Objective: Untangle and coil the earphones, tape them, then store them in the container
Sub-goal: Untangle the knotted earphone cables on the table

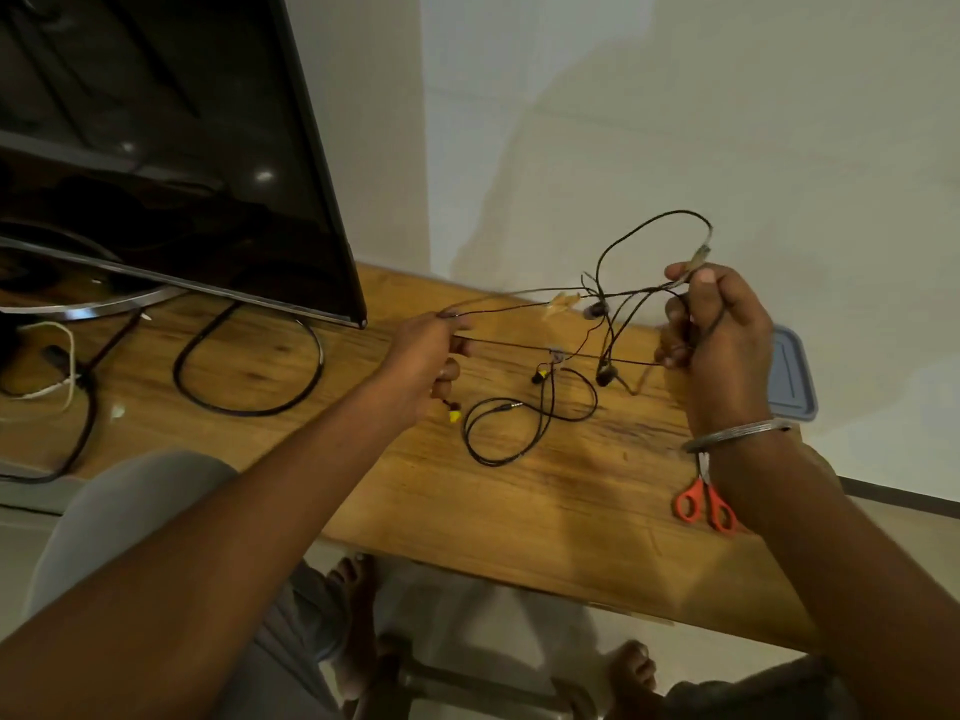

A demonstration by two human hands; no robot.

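Between left fingers [453, 323] pinching wire and right fingers [678, 273] curled round strands, tangled earphones [596, 310] hang above the desk [519, 501].

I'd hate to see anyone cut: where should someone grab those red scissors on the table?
Take the scissors by the red handle loops, from the near side. They lie flat on the table with loops toward the person; the blades point away, beneath the wrist of the right hand.
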